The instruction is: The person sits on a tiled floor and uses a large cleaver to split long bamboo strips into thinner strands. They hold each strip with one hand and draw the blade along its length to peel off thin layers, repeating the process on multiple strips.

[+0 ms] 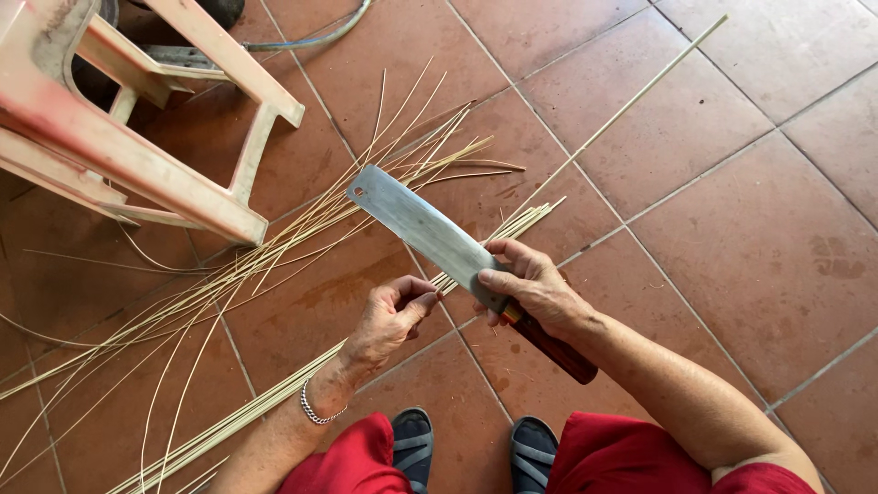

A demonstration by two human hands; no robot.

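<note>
Right hand (535, 285) grip closed on cleaver (430, 236) at handle junction, blade pointing up-left. Left hand (393, 316) curled, pinching thin bamboo strip (498, 229) just beside blade. Loose strips (229, 274) on floor.

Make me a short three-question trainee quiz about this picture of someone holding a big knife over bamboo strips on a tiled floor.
1. True or false: the right hand grips the cleaver where the blade meets the dark handle.
2. What is the left hand pinching? A) the blade tip B) a thin bamboo strip C) the stool leg
3. Fill in: the loose bamboo strips spread over the tiled floor beside a pink plastic ____.

Key: 1 true. 2 B, as far as the view shows; the strip runs between both hands under the blade. 3 stool.
</note>
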